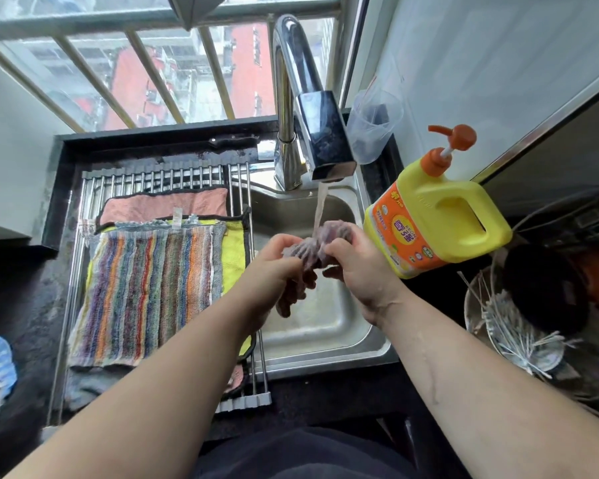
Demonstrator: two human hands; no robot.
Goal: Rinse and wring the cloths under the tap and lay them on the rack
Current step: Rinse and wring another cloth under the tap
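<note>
A bunched purple cloth (313, 252) sits under the tap's (312, 133) running water, over the steel sink (329, 323). The left hand (274, 267) and right hand (357, 271) each clench one end. On the left, a striped cloth (146, 292), pink cloth (166, 205) and yellow cloth (234, 254) lie on the rack (159, 176). A yellow bottle (436, 216) stands right of the sink on the dark counter (21, 305), and a barred window (153, 81) lies far.

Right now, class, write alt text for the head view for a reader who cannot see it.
The left hand and right hand grip a purple cloth under the running tap, over the sink. A striped cloth, a yellow cloth and a pink cloth lie on the rack at left.
</note>
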